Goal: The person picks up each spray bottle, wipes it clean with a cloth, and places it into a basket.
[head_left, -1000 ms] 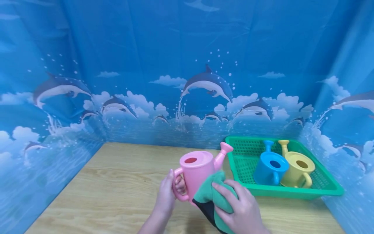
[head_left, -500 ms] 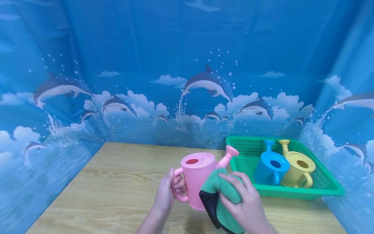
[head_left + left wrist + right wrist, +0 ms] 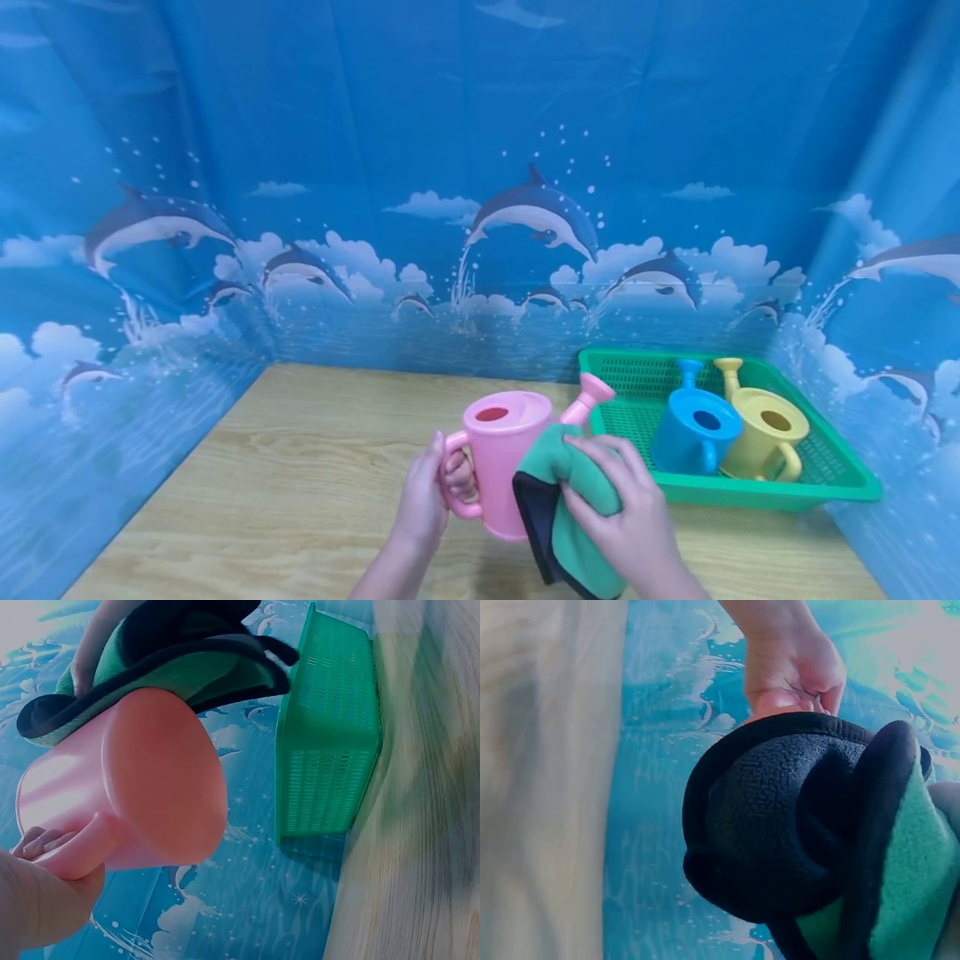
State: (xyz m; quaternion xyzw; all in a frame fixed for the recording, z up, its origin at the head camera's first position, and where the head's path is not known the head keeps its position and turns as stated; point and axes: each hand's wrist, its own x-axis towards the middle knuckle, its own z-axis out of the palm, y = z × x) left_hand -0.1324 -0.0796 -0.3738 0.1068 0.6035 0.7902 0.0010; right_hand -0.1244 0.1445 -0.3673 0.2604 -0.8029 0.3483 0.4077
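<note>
A pink watering can is held up over the table, its spout pointing right toward the basket. My left hand grips its handle, fingers curled through the loop; the left wrist view shows the can's flat bottom clear of the wood. In my right hand is a green cloth with a black underside, bunched under the fingers and laid against the can's right side below the spout. Seen from the right wrist, the cloth's black face hides most of the can.
A green plastic basket stands at the right of the wooden table. Inside it are a blue watering can and a yellow watering can. A blue dolphin-print curtain encloses the back and sides.
The pink watering can has tilted a little, its spout shifting slightly right and down. My right hand and the cloth have slid right along the can's side, uncovering its lower front.
</note>
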